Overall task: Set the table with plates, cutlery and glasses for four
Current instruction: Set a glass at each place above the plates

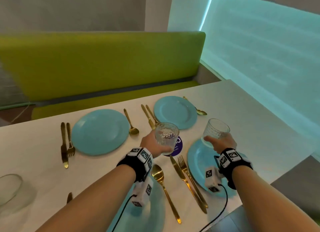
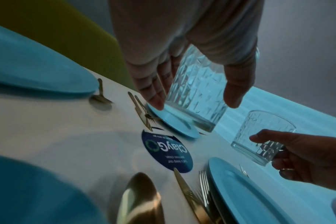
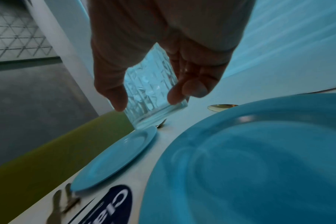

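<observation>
My left hand (image 1: 156, 146) grips a clear patterned glass (image 1: 166, 137) above the table's middle, over a round purple sticker (image 1: 178, 147). In the left wrist view that glass (image 2: 197, 91) hangs between thumb and fingers. My right hand (image 1: 220, 143) holds a second glass (image 1: 216, 130) above the far rim of the near right blue plate (image 1: 199, 164); the right wrist view shows that second glass (image 3: 152, 97) held clear of the table. Two more blue plates (image 1: 99, 132) (image 1: 174, 111) lie on the far side, each with gold cutlery beside it. A fourth plate lies under my left forearm.
A gold spoon (image 1: 160, 181), knife (image 1: 183, 178) and fork (image 1: 188, 176) lie between the near plates. Another glass (image 1: 9, 188) stands at the table's left edge. A green bench (image 1: 103, 63) runs behind the white table (image 1: 251, 119); a lit blind fills the right.
</observation>
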The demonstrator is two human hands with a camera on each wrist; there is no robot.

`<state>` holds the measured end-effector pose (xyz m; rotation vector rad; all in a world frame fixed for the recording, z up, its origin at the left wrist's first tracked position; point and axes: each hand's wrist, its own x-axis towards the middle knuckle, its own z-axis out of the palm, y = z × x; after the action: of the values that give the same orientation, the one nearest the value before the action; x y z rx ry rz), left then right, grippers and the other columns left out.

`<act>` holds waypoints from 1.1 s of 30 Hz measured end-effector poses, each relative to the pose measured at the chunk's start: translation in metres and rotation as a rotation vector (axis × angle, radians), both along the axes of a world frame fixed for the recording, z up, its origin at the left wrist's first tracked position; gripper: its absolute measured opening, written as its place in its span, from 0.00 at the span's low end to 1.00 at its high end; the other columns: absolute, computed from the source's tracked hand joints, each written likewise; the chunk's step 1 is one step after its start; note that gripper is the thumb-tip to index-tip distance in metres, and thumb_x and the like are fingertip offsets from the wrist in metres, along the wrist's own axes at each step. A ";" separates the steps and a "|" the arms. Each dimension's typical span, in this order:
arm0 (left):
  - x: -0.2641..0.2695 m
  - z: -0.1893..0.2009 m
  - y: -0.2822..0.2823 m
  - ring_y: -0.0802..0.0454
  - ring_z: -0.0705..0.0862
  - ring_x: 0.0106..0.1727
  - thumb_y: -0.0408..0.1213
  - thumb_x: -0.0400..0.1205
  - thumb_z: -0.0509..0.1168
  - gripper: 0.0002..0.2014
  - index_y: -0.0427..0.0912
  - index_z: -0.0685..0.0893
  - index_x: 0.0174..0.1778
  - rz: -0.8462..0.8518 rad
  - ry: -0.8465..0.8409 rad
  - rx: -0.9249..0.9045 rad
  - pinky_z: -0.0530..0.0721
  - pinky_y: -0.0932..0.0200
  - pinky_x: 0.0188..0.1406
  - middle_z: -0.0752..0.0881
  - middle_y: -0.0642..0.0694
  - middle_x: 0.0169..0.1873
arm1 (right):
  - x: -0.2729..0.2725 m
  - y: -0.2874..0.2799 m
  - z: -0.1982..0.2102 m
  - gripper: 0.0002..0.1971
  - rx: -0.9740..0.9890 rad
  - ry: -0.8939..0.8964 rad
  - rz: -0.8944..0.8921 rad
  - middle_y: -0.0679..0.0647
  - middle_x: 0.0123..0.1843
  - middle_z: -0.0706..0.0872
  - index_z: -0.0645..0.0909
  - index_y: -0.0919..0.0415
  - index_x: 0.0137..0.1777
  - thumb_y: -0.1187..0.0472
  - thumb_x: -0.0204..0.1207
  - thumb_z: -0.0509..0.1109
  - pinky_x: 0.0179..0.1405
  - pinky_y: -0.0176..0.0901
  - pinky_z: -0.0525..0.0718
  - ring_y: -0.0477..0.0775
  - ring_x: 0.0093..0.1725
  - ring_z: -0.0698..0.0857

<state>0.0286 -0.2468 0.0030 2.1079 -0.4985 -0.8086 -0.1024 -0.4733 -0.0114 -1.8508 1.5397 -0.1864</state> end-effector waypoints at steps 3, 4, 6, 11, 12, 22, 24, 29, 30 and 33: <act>0.000 -0.009 -0.028 0.49 0.82 0.64 0.46 0.60 0.81 0.42 0.48 0.73 0.72 -0.017 0.016 0.022 0.81 0.61 0.54 0.83 0.49 0.65 | 0.010 -0.032 -0.014 0.49 0.031 -0.008 -0.035 0.62 0.51 0.89 0.80 0.58 0.58 0.32 0.34 0.75 0.49 0.54 0.89 0.64 0.49 0.89; 0.001 -0.011 -0.035 0.49 0.82 0.64 0.46 0.60 0.81 0.42 0.48 0.74 0.72 -0.018 0.014 0.030 0.81 0.60 0.56 0.83 0.49 0.65 | 0.014 -0.042 -0.022 0.50 0.032 -0.009 -0.044 0.61 0.52 0.89 0.79 0.58 0.59 0.32 0.33 0.75 0.50 0.55 0.89 0.64 0.50 0.89; 0.002 -0.016 -0.046 0.48 0.82 0.65 0.46 0.61 0.81 0.41 0.47 0.75 0.71 -0.008 0.012 0.042 0.81 0.58 0.60 0.84 0.48 0.65 | 0.022 -0.055 -0.029 0.51 0.039 -0.008 -0.062 0.60 0.52 0.89 0.79 0.56 0.60 0.32 0.32 0.74 0.52 0.55 0.89 0.64 0.51 0.89; 0.007 -0.023 -0.065 0.47 0.80 0.67 0.43 0.63 0.81 0.39 0.47 0.74 0.71 0.012 0.027 0.033 0.77 0.61 0.59 0.83 0.48 0.66 | 0.038 -0.067 -0.030 0.49 0.069 0.002 -0.088 0.61 0.53 0.89 0.78 0.59 0.60 0.33 0.37 0.76 0.53 0.54 0.88 0.63 0.52 0.88; 0.007 -0.023 -0.067 0.48 0.80 0.67 0.42 0.64 0.81 0.39 0.46 0.74 0.71 0.013 0.026 0.030 0.76 0.62 0.58 0.83 0.47 0.66 | 0.039 -0.066 -0.027 0.48 0.072 -0.001 -0.092 0.61 0.54 0.88 0.77 0.59 0.61 0.35 0.39 0.78 0.54 0.54 0.87 0.63 0.53 0.88; 0.010 -0.034 -0.079 0.49 0.80 0.66 0.38 0.64 0.81 0.38 0.46 0.73 0.70 0.027 0.063 0.029 0.73 0.65 0.55 0.82 0.49 0.65 | 0.044 -0.071 -0.034 0.42 0.072 -0.040 -0.120 0.64 0.69 0.79 0.67 0.63 0.72 0.50 0.61 0.82 0.64 0.53 0.78 0.65 0.69 0.78; 0.010 -0.036 -0.080 0.49 0.80 0.66 0.38 0.65 0.81 0.38 0.46 0.73 0.70 0.025 0.064 0.028 0.73 0.66 0.55 0.82 0.49 0.65 | 0.043 -0.070 -0.036 0.41 0.079 -0.056 -0.120 0.64 0.69 0.78 0.67 0.62 0.72 0.51 0.62 0.82 0.64 0.53 0.78 0.65 0.69 0.78; 0.011 -0.042 -0.085 0.50 0.80 0.66 0.39 0.63 0.82 0.39 0.47 0.74 0.70 0.024 0.059 0.037 0.74 0.65 0.56 0.82 0.50 0.65 | 0.041 -0.069 -0.038 0.39 0.095 -0.086 -0.126 0.62 0.69 0.79 0.66 0.58 0.73 0.53 0.65 0.81 0.64 0.50 0.77 0.64 0.69 0.78; 0.011 -0.043 -0.086 0.50 0.80 0.66 0.39 0.62 0.82 0.39 0.47 0.74 0.70 0.019 0.055 0.040 0.74 0.64 0.57 0.83 0.50 0.65 | 0.040 -0.069 -0.038 0.39 0.099 -0.089 -0.126 0.62 0.69 0.79 0.66 0.57 0.73 0.53 0.65 0.80 0.63 0.50 0.77 0.64 0.68 0.78; 0.010 -0.046 -0.088 0.49 0.80 0.68 0.41 0.61 0.82 0.41 0.48 0.73 0.71 -0.001 0.040 0.050 0.76 0.62 0.62 0.82 0.50 0.65 | 0.038 -0.070 -0.039 0.39 0.115 -0.089 -0.116 0.62 0.68 0.80 0.66 0.55 0.74 0.53 0.65 0.80 0.62 0.49 0.77 0.64 0.67 0.79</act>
<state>0.0383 -0.3346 -0.0431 2.1330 -0.4624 -0.8710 -0.0649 -0.5429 -0.0501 -1.6443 1.5640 -0.2265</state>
